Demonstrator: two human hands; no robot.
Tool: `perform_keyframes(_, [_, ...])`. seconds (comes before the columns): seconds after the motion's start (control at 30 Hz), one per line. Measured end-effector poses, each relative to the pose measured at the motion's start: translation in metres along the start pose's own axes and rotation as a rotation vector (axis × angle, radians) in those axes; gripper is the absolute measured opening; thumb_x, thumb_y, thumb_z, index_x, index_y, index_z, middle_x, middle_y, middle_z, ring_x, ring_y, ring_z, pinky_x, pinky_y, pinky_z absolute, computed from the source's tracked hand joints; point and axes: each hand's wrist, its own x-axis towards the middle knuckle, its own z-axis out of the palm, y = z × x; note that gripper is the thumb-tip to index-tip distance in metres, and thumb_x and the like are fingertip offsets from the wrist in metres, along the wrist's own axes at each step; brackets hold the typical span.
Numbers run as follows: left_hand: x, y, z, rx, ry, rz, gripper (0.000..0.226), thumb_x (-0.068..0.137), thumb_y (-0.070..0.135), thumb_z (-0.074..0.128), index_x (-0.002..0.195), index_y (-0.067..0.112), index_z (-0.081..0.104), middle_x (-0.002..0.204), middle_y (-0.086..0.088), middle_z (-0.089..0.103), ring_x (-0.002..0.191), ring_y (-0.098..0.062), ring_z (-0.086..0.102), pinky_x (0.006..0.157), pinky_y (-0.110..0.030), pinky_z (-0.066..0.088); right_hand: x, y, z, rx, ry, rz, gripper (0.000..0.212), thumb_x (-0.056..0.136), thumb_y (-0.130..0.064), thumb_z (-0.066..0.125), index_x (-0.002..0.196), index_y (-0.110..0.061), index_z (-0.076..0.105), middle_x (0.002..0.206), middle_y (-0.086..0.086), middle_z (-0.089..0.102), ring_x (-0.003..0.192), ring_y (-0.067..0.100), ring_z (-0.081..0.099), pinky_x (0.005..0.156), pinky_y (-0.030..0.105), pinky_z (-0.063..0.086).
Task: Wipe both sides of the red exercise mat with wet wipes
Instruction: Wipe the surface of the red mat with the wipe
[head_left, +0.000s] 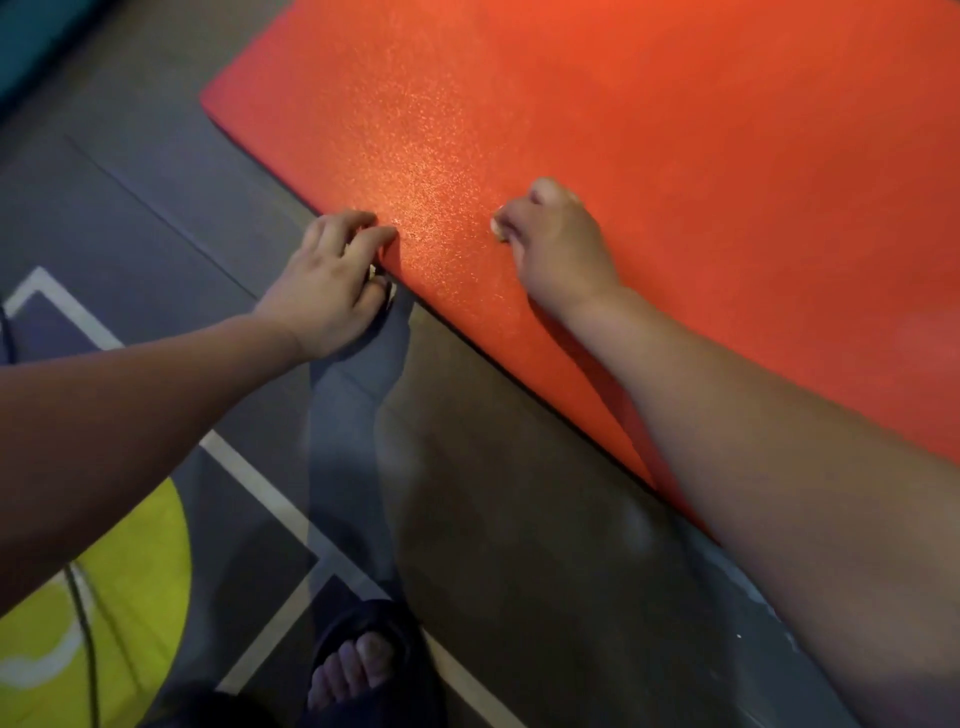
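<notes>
The fingers (363, 231) of the left hand (327, 291) are curling over the near edge of the red exercise mat (675, 156), with the thumb pressing at that edge. Just beside it, the right hand (558, 244) is resting on the mat, its fingers bunching around a barely showing wet wipe (497, 228). Both forearms are reaching forward. The mat is lying on the floor (519, 493), stretching away up and right, and a sandalled foot (358, 660) is standing well short of its edge.

dim indoor light, brightest as a grainy sheen on the red mat (415, 171) near its front edge, with soft shadows thrown across the floor (519, 493). the whole picture is soft, and the corners darken, blur and bend.
</notes>
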Motion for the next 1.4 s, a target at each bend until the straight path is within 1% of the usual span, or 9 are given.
perform_keyframes(0.1, [0.002,0.0,0.002,-0.035,0.011,-0.024,0.057,0.095,0.035,0.042,0.145,0.009,0.048,0.144,-0.021,0.045,0.135,-0.042,0.038,0.118,-0.053,0.03,-0.008,-0.01,0.0,-0.031,-0.005,0.037,0.016,0.089,-0.009,0.054,0.09,-0.006,0.069,0.088,0.017,0.054,0.082,0.036,0.057,0.068,0.039,0.045])
perform_keyframes(0.27, [0.001,-0.015,-0.002,-0.024,0.037,-0.019,0.056,0.094,0.032,0.046,0.144,0.008,0.048,0.142,-0.018,0.047,0.133,-0.039,0.042,0.116,-0.051,0.034,-0.045,-0.038,-0.001,0.065,-0.282,-0.364,0.013,0.088,-0.007,0.055,0.089,-0.007,0.068,0.088,0.013,0.055,0.084,0.031,0.054,0.07,0.038,0.043])
perform_keyframes(0.4, [-0.004,-0.025,-0.003,-0.001,0.035,-0.05,0.058,0.094,0.033,0.042,0.147,0.012,0.045,0.145,-0.018,0.044,0.135,-0.04,0.04,0.115,-0.057,0.034,0.009,-0.034,0.021,0.049,-0.165,-0.226,0.012,0.091,-0.009,0.059,0.092,-0.009,0.071,0.089,0.014,0.056,0.082,0.033,0.058,0.066,0.038,0.048])
perform_keyframes(0.53, [-0.007,-0.027,-0.002,-0.049,-0.001,-0.082,0.06,0.095,0.034,0.041,0.152,0.015,0.04,0.153,-0.015,0.037,0.142,-0.037,0.033,0.12,-0.055,0.028,0.034,-0.029,0.028,0.014,-0.028,-0.034,0.015,0.09,-0.006,0.055,0.089,-0.007,0.07,0.088,0.015,0.055,0.084,0.035,0.058,0.066,0.031,0.036])
perform_keyframes(0.73, [-0.013,-0.034,-0.002,-0.146,0.055,-0.121,0.064,0.09,0.029,0.043,0.149,0.006,0.04,0.155,-0.015,0.04,0.144,-0.032,0.036,0.12,-0.049,0.031,-0.023,-0.062,0.027,0.032,-0.193,-0.277,0.012,0.084,-0.001,0.054,0.088,-0.003,0.065,0.089,0.015,0.055,0.083,0.035,0.054,0.071,0.043,0.045])
perform_keyframes(0.97, [-0.012,-0.038,0.0,-0.15,0.115,-0.094,0.059,0.086,0.023,0.048,0.143,0.006,0.049,0.148,-0.013,0.046,0.139,-0.031,0.043,0.116,-0.045,0.038,0.064,-0.067,0.058,0.036,-0.028,-0.093,0.014,0.09,-0.004,0.058,0.092,-0.007,0.072,0.091,0.012,0.058,0.09,0.033,0.056,0.071,0.042,0.05])
perform_keyframes(1.07, [-0.01,-0.039,-0.001,-0.158,0.137,-0.068,0.058,0.088,0.029,0.048,0.141,0.006,0.05,0.145,-0.015,0.047,0.132,-0.033,0.048,0.111,-0.045,0.043,0.048,-0.067,0.055,0.031,0.01,-0.088,0.015,0.088,-0.003,0.055,0.086,-0.008,0.069,0.089,0.012,0.058,0.087,0.034,0.056,0.072,0.041,0.048])
perform_keyframes(1.17, [-0.008,-0.048,0.0,-0.141,0.147,-0.033,0.059,0.089,0.032,0.05,0.14,0.002,0.051,0.143,-0.019,0.048,0.13,-0.037,0.049,0.11,-0.049,0.044,0.012,-0.073,0.05,0.083,-0.062,-0.176,0.013,0.088,-0.001,0.057,0.089,-0.008,0.069,0.088,0.012,0.056,0.085,0.032,0.055,0.074,0.037,0.044])
perform_keyframes(1.4, [-0.006,-0.071,-0.01,-0.176,0.105,-0.252,0.061,0.088,0.019,0.06,0.147,0.011,0.048,0.147,-0.013,0.047,0.139,-0.031,0.041,0.114,-0.041,0.036,0.081,-0.099,0.078,0.078,-0.041,-0.141,0.017,0.087,-0.006,0.056,0.084,-0.005,0.073,0.084,0.016,0.057,0.082,0.036,0.057,0.066,0.043,0.049])
